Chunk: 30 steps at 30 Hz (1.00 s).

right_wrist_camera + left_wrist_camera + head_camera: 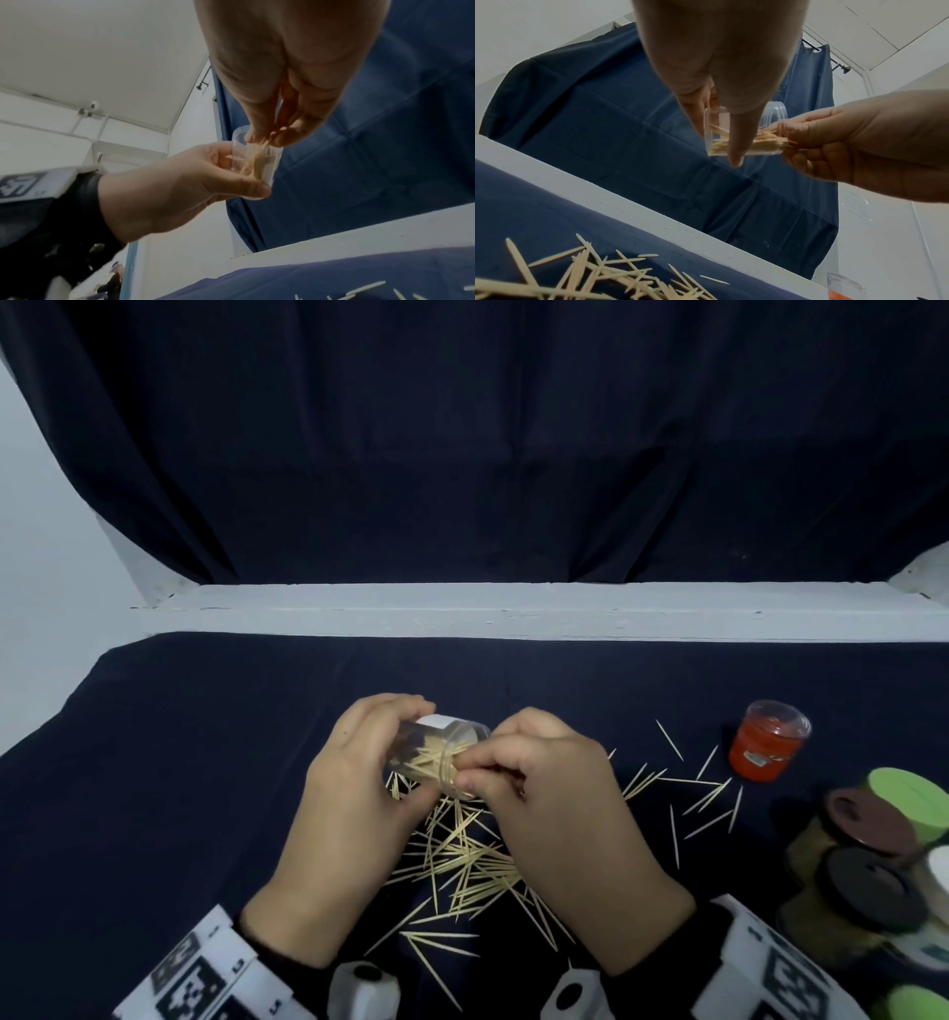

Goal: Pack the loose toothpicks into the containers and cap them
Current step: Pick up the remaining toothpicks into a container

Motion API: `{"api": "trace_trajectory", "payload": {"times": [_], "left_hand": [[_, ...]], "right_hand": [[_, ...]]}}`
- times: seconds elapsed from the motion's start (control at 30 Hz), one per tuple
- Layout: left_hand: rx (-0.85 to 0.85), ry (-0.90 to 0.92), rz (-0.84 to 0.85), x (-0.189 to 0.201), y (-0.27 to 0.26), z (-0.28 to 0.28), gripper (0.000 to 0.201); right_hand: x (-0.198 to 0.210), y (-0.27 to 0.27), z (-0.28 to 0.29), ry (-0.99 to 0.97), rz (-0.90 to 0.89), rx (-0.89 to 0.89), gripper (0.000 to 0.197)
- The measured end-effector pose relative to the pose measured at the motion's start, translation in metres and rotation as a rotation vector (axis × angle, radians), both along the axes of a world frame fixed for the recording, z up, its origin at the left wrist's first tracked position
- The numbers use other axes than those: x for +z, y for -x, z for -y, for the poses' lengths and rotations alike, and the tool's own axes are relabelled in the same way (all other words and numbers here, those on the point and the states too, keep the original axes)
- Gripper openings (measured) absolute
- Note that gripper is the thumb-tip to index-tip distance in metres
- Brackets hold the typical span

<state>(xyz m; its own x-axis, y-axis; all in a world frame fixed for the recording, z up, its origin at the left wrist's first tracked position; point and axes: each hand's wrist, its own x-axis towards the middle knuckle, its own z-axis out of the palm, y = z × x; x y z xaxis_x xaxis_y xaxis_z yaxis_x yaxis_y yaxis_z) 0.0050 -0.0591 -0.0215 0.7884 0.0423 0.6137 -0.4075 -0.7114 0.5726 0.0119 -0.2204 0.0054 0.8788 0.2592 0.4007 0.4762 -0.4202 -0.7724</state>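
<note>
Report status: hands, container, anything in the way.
Left hand grips clear container, tilted. Right hand pinches toothpicks into its mouth. Loose toothpicks remain below. Nothing in the way.

left hand holds container tipped above toothpick pile; right hand at its mouth; capped jars far right on table.

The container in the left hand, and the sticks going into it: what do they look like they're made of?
Container: looks like clear, glossy plastic, possibly glass; the sticks inside show through its wall, and a white label sits on it. Toothpicks: pale, matte, pointed slivers, probably wood or bamboo. The left hand grips the container; the right hand pinches a bundle at its mouth.
</note>
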Motion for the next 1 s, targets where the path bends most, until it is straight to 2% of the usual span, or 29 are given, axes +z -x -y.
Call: {"api": "trace_trajectory", "payload": {"times": [0.1,0.23,0.4,0.47,0.53,0.57,0.67,0.77,0.87,0.93,1.0], "left_hand": [[0.007,0.014,-0.01,-0.001,-0.001,-0.001,0.066],[0.007,0.004,-0.024,-0.002,-0.001,0.001,0.065],[-0.018,0.035,-0.004,-0.002,0.001,0.007,0.064],[-0.026,-0.008,0.008,-0.002,0.001,0.009,0.064],[-0.034,-0.047,0.0,-0.003,0.001,0.01,0.062],[-0.034,-0.049,-0.009,-0.004,0.001,0.011,0.061],[-0.041,-0.012,-0.028,-0.006,0.003,0.015,0.057],[-0.038,-0.011,-0.018,-0.006,0.003,0.015,0.054],[-0.021,-0.024,-0.007,-0.004,0.001,0.009,0.057],[-0.009,-0.035,-0.005,-0.003,0.001,0.007,0.06],[-0.004,-0.048,0.007,-0.003,0.0,0.007,0.062]], "right_hand": [[0.002,-0.006,0.008,0.037,0.092,-0.03,0.011],[0.011,-0.004,0.017,0.033,0.046,-0.044,0.012],[0.015,0.009,0.012,0.414,0.142,-0.003,0.035],[0.011,0.01,0.01,0.477,0.171,-0.047,0.031],[0.008,0.01,0.007,0.535,0.207,-0.071,0.016],[0.007,0.01,0.006,0.519,0.22,-0.084,0.012],[0.007,0.006,0.004,0.478,0.228,-0.105,0.019],[0.013,0.006,0.004,0.433,0.215,-0.112,0.012],[0.019,0.004,0.01,0.378,0.132,-0.076,0.022],[0.02,0.006,0.014,0.495,0.145,-0.087,0.031],[0.015,0.009,0.01,0.572,0.167,-0.1,0.031]]}}
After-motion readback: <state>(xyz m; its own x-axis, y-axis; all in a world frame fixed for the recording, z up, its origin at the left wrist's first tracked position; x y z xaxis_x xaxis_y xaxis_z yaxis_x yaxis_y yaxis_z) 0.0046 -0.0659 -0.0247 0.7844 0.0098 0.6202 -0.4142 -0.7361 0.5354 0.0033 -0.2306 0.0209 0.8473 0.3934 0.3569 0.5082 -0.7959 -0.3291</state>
